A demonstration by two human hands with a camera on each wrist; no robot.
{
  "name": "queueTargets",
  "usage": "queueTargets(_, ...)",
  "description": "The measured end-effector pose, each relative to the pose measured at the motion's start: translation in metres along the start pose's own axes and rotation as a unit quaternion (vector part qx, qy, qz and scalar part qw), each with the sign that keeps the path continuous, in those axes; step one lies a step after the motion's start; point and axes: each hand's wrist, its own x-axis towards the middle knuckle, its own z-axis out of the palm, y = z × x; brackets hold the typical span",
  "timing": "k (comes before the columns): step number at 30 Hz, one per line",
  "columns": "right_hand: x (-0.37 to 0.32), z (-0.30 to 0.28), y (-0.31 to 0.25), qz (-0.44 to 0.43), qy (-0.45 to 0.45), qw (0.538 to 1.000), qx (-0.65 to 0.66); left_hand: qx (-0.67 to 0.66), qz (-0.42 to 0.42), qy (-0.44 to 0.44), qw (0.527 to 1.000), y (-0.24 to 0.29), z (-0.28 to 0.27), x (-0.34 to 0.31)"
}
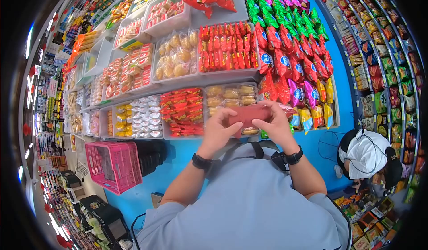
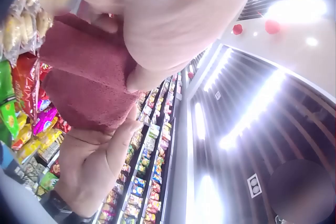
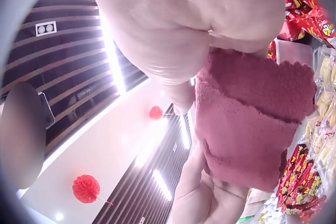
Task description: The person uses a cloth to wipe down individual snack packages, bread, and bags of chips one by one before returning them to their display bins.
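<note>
Both hands hold a folded maroon cloth (image 1: 250, 114) in front of the chest, over the near edge of a snack display. The left hand (image 1: 219, 128) pinches its left end, thumb on the near face; the right hand (image 1: 280, 124) grips the other end the same way. In the left wrist view the cloth (image 2: 86, 71) shows a crease along its length and a rough, fuzzy surface. Its ragged edge and overlapping layer are plain on the cloth (image 3: 247, 129) in the right wrist view. Fingers behind it are mostly hidden. Just beyond sits a bin of packed pastries (image 1: 231, 94).
Bins of red snack packets (image 1: 183, 111) and white packets (image 1: 145, 116) line the display's near side. Bright snack bags (image 1: 285, 62) stand to the right. A pink basket (image 1: 127, 163) is at lower left. Another person (image 1: 365, 154) is at the right, by tall shelves.
</note>
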Motion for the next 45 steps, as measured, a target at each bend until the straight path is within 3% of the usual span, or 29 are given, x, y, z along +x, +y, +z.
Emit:
queueTargets(2, 0.0, -0.002, -0.002, 0.016, -0.006, 0.998, -0.067, -0.001, -0.012, 0.008, 1.0, 0.003, 0.0, 0.0)
queueTargets(6, 0.005, -0.006, -0.007, 0.022, -0.021, 1.0, -0.003, 0.0, -0.052, 0.013, 0.999, 0.012, -0.005, 0.002)
queueTargets(9, 0.008, -0.007, -0.003, 0.029, 0.008, 0.999, 0.026, -0.015, 0.005, 0.016, 1.0, 0.001, -0.006, 0.004)
queueTargets(15, 0.009, -0.009, 0.013, -0.001, 0.014, 1.0, -0.022, -0.038, 0.004, 0.016, 0.999, 0.005, -0.004, 0.005)
queueTargets(18, 0.008, -0.002, 0.0, -0.041, 0.004, 0.99, -0.135, 0.141, 0.056, 0.004, 0.988, 0.012, -0.007, 0.004)
queueTargets(21, 0.008, -0.009, -0.003, -0.083, -0.009, 0.944, -0.32, 0.402, 0.158, -0.014, 0.902, 0.028, -0.014, 0.005)
queueTargets(23, 0.007, -0.01, -0.007, -0.129, 0.012, 0.89, -0.437, 0.452, 0.217, 0.002, 0.865, 0.025, -0.019, 0.006)
queueTargets(24, 0.007, -0.012, -0.007, -0.121, -0.006, 0.914, -0.386, 0.476, 0.246, 0.01, 0.844, 0.024, -0.02, 0.006)
queueTargets(26, 0.006, -0.02, -0.004, -0.104, -0.041, 0.954, -0.28, 0.417, 0.221, -0.013, 0.881, 0.023, -0.018, 0.006)
queueTargets(29, 0.01, -0.024, 0.005, -0.094, -0.082, 0.992, -0.013, 0.31, 0.098, -0.04, 0.945, 0.025, -0.007, 0.0)
queueTargets(30, 0.011, -0.02, 0.004, -0.032, -0.102, 0.988, 0.11, 0.269, 0.044, -0.048, 0.961, 0.025, -0.002, -0.002)
queueTargets(32, 0.012, -0.01, 0.002, 0.09, -0.135, 0.923, 0.348, 0.267, 0.068, -0.021, 0.961, 0.02, 0.008, 0.001)
queueTargets(35, 0.01, -0.007, 0.027, 0.144, -0.182, 0.93, 0.284, 0.28, 0.087, 0.016, 0.956, 0.017, 0.014, 0.007)
queueTargets(36, 0.009, -0.005, 0.027, 0.15, -0.176, 0.951, 0.203, 0.287, 0.089, 0.028, 0.953, 0.018, 0.013, 0.008)
queueTargets(39, 0.007, -0.007, 0.019, 0.201, -0.16, 0.947, 0.194, 0.31, 0.045, 0.073, 0.947, 0.026, 0.011, 0.008)
queueTargets(42, 0.005, -0.013, 0.028, 0.219, -0.146, 0.939, 0.221, 0.294, 0.063, 0.075, 0.951, 0.012, 0.009, 0.009)
queueTargets(45, 0.004, -0.023, 0.049, 0.185, -0.105, 0.92, 0.33, 0.312, -0.015, 0.063, 0.948, 0.004, 0.0, 0.013)
